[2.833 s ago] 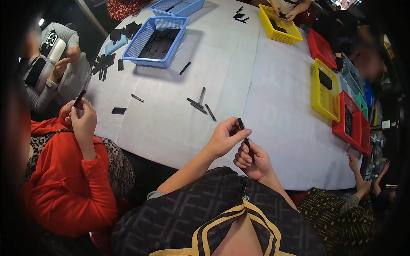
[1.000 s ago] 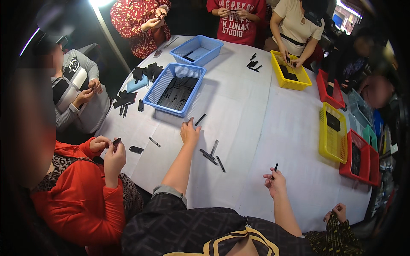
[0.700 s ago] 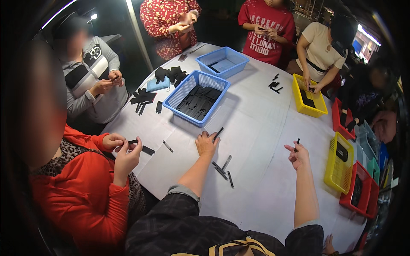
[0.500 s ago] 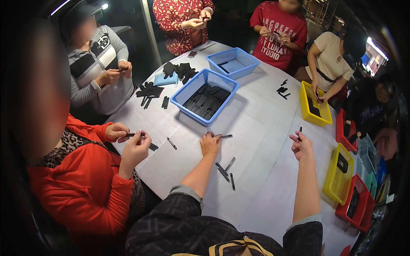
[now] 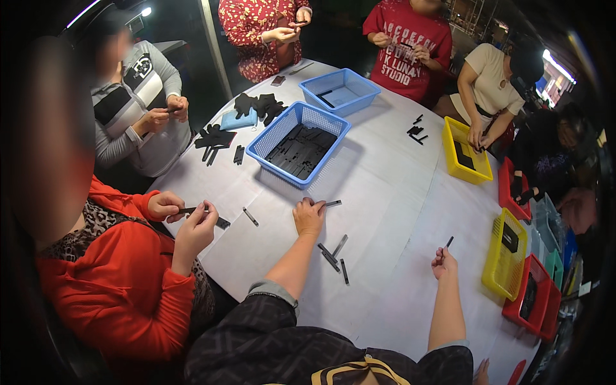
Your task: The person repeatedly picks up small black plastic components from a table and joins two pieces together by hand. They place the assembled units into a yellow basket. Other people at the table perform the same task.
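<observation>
My left hand [image 5: 309, 218] rests low over the table, its fingers closed at the end of a small dark strip [image 5: 333, 203] that sticks out to the right. Over the right half of the table, my right hand [image 5: 444, 263] pinches a short black strip [image 5: 449, 242], which points up and away from me. Several loose dark strips [image 5: 330, 260] lie between my forearms, some of them crossing. In front of my left hand stands a blue perforated basket [image 5: 256, 157], with many black strips spread inside.
A second blue basket [image 5: 364, 104] stands behind the first, beside black gloves [image 5: 215, 136]. Along the right edge are yellow baskets [image 5: 491, 276] and a red tray [image 5: 550, 314]. A co-worker in an orange-red jacket [image 5: 122, 282] sits close at my left; other people work around the table.
My right hand has curled its fingers and moved slightly down and left, still with its strip. My left hand stays by its strip. The whole view has shifted a little.
</observation>
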A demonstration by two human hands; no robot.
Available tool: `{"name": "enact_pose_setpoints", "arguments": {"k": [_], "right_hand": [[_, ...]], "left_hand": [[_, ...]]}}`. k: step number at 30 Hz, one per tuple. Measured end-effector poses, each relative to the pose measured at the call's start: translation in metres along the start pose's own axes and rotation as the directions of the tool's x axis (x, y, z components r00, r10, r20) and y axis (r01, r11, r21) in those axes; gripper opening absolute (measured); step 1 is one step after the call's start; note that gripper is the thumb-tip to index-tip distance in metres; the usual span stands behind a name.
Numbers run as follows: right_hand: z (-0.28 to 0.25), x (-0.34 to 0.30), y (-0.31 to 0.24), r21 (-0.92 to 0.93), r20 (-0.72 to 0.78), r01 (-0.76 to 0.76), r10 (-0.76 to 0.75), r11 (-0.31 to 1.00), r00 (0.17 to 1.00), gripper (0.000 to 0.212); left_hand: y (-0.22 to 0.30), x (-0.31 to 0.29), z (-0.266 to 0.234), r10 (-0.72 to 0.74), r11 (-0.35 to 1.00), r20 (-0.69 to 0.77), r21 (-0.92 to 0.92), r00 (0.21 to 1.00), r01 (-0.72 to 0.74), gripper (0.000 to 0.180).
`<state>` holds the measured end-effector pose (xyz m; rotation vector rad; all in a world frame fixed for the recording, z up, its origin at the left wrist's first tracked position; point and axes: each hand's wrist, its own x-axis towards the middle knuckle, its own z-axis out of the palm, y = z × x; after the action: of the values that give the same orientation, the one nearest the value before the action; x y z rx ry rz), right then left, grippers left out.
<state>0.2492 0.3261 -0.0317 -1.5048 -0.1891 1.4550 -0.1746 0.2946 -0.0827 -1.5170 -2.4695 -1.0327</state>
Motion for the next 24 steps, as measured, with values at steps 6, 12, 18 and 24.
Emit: {"name": "enact_pose_setpoints", "arguments": {"k": [6,12,18,24], "right_hand": [[-0.063,0.006,0.0,0.018,-0.02,0.088,-0.087,0.996,0.996,0.017],[-0.101,-0.017,-0.011,0.038,-0.191,0.177,-0.166,0.984,0.967,0.019],[-0.132,-0.022,-0.008,0.093,-0.302,0.182,-0.147,0.979,0.942,0.018],[-0.15,-0.015,-0.004,0.127,-0.37,0.156,-0.099,0.979,0.924,0.015]], "left_hand": [[-0.01,0.0,0.007,0.045,0.998,0.011,0.038,0.999,-0.045,0.017],[-0.006,0.001,0.011,0.067,0.995,0.003,0.068,0.998,-0.067,0.017],[-0.009,-0.002,0.015,0.087,0.995,0.015,0.055,0.996,-0.087,0.017],[-0.013,0.001,0.017,0.102,0.992,-0.001,0.079,0.995,-0.101,0.018]]}}
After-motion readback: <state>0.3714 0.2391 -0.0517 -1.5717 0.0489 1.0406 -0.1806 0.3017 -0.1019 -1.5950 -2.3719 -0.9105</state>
